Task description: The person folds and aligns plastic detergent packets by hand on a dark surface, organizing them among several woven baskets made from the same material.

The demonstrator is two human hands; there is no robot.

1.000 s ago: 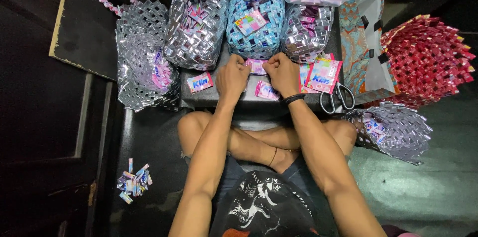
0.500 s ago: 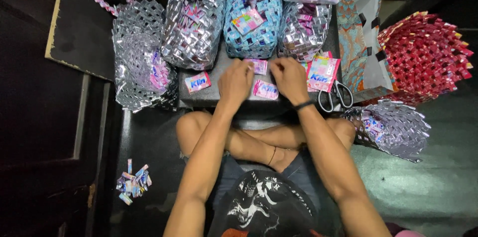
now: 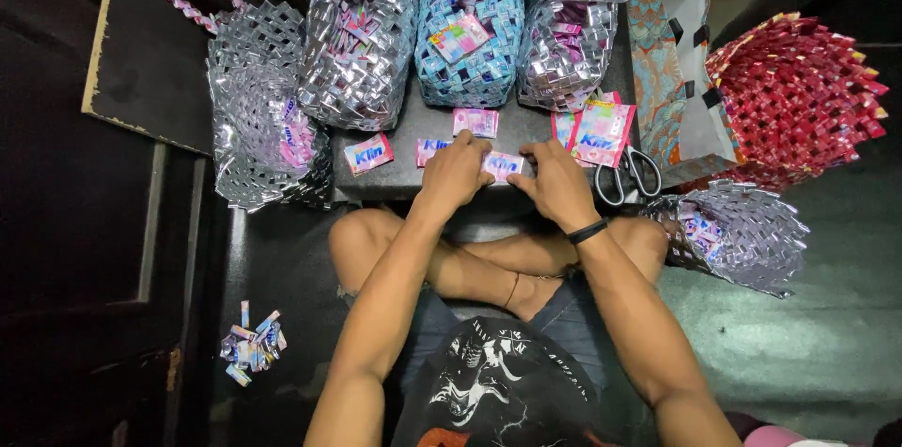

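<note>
Head view: left hand (image 3: 456, 172), right hand (image 3: 556, 184) fingers pinch pink wrapper (image 3: 501, 163) (scissors (image 3: 628, 173) beside right).

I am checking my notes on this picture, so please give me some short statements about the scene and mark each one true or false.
1. Both hands, the left hand and the right hand, press on one small folded wrapper. True.
2. The scissors lie to the left of the left hand. False: they lie to the right of the right hand.
3. A black band sits on the right wrist. True.
4. The red woven basket stands at the far left. False: it stands at the far right.
5. A blue woven bag stands between two silver ones. True.
</note>
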